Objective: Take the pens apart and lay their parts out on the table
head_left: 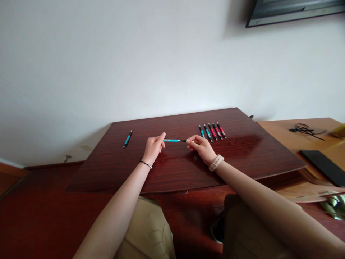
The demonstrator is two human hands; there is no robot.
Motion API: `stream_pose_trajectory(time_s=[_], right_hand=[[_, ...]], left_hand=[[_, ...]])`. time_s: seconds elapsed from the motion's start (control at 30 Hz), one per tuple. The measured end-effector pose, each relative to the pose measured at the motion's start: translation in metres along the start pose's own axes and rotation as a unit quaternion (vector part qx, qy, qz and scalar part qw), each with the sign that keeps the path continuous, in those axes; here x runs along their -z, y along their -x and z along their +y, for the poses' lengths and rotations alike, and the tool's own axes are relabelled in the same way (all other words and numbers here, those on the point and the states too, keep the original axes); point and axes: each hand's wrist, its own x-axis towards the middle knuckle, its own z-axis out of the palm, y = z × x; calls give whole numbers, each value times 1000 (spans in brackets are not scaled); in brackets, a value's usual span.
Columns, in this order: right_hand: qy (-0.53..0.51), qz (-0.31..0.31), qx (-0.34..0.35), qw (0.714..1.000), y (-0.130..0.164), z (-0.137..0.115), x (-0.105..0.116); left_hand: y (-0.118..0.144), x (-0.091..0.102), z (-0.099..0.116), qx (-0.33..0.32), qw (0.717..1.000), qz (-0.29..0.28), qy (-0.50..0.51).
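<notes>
You face a pale wall (161,64), with your dark red-brown desk (172,172) before it. A lighter wooden desk (285,133) to the right carries a flat black object (325,167). Above the dark desk's middle, your left hand (153,148) has its fingers closed around a teal pen barrel (171,140). Your right hand (201,146) pinches a black piece (183,140) in its fingers; a thin silvery section shows between the two parts. Five pens (212,132), two teal, three pink, lie near your right hand; one teal pen (127,139) lies well apart at left.
</notes>
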Motion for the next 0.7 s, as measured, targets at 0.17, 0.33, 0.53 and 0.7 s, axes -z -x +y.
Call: stream_pose_trajectory(time_s=[0.17, 0.33, 0.53, 0.7], right_hand=[[-12, 14, -4, 1000, 0, -3, 1], [-22, 23, -6, 999, -1, -2, 1], [-71, 52, -18, 996, 0, -4, 2], [-122, 65, -47, 989, 0, -8, 4]], left_hand=[[-5, 10, -2, 24, 997, 54, 50], [-7, 21, -5, 16, 993, 84, 75], [-12, 29, -9, 23, 975, 55, 214], [-8, 35, 6, 42, 921, -83, 377]])
